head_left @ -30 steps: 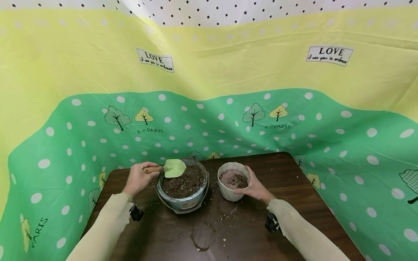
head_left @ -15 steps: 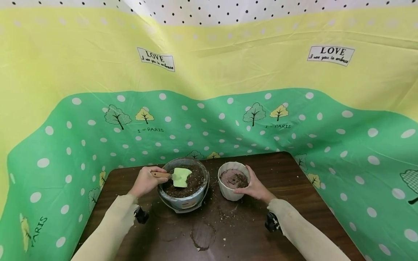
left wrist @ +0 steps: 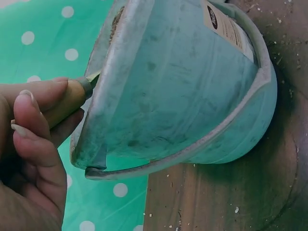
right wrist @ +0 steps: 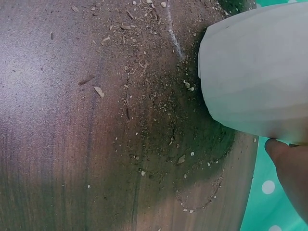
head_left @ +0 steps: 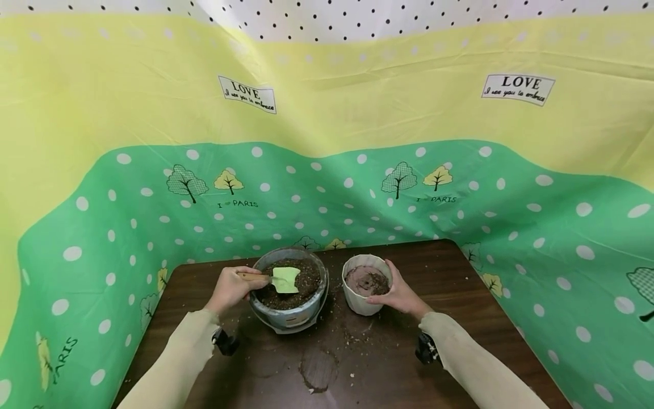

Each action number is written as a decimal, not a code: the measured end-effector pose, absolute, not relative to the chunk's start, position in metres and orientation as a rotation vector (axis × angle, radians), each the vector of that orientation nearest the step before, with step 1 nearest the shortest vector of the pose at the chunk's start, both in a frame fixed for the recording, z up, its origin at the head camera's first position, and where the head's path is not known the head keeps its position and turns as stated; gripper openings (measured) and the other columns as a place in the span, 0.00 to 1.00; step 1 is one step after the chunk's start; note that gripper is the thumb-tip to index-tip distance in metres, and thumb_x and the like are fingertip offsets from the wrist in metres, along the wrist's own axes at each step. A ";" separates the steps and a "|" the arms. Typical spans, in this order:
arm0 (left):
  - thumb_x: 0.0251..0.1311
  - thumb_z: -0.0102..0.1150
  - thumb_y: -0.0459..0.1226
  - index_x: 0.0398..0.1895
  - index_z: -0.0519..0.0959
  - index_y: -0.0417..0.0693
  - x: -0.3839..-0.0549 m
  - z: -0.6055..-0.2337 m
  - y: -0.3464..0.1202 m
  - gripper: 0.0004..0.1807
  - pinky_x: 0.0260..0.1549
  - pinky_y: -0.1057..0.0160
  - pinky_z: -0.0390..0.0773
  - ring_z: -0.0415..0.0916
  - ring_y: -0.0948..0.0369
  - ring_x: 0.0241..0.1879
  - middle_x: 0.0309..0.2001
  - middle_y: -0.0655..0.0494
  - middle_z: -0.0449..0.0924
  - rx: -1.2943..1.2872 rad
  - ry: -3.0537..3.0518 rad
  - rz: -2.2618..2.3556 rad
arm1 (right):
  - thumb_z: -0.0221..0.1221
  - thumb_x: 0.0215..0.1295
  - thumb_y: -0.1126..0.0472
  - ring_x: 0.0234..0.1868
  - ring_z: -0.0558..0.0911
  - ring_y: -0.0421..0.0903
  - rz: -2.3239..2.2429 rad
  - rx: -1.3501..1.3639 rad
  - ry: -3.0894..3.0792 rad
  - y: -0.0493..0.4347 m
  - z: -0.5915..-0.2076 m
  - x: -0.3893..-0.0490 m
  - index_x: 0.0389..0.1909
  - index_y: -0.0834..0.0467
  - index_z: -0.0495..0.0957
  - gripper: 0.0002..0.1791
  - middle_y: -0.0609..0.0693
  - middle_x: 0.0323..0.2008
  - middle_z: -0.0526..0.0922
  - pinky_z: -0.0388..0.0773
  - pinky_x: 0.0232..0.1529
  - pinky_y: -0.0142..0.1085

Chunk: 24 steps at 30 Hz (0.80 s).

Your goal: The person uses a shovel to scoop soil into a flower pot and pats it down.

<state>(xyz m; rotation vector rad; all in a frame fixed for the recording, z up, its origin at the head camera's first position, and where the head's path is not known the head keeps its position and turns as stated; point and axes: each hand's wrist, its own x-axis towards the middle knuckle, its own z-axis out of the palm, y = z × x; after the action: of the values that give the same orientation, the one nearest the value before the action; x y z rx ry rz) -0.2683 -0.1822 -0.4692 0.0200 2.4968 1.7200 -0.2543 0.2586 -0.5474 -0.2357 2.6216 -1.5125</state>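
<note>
My left hand (head_left: 230, 289) grips the wooden handle of a small trowel (head_left: 285, 280) with a pale green blade. The blade lies against the dark soil (head_left: 306, 276) inside a bluish bucket (head_left: 293, 318). In the left wrist view the fingers curl round the handle (left wrist: 67, 103) beside the bucket's rim, and the blade is mostly hidden behind it. My right hand (head_left: 401, 293) holds a white flowerpot (head_left: 357, 301) by its right side, thumb at the front. Brownish soil (head_left: 365, 279) partly fills that pot. The right wrist view shows the pot's wall (right wrist: 255, 72) and one fingertip.
Both containers stand on a dark wooden table (head_left: 419, 363). Soil crumbs (right wrist: 163, 110) are scattered in front of the pot, and a ring of dirt (head_left: 318, 369) marks the tabletop. The bucket's handle (left wrist: 226, 120) hangs down its side. A patterned curtain (head_left: 327, 199) rises behind the table.
My left hand has moved right and slightly down, bringing the trowel blade from above the bucket's left rim down to the soil. My right hand and the flowerpot have stayed in place.
</note>
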 end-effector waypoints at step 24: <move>0.50 0.78 0.46 0.53 0.83 0.38 -0.271 -0.466 -0.180 0.30 0.18 0.64 0.73 0.69 0.63 0.14 0.35 0.53 0.88 -0.013 2.354 1.944 | 0.76 0.51 0.53 0.72 0.51 0.69 -1.527 -0.243 2.607 0.259 -0.548 -0.255 0.78 0.59 0.32 0.69 0.68 0.74 0.42 0.57 0.64 0.65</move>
<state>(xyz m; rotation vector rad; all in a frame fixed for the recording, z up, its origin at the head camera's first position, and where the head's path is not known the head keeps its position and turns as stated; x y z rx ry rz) -0.2715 -0.1801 -0.4662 -0.0132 2.3539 1.9441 -0.2547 0.2592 -0.5483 -0.2427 2.6067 -1.5272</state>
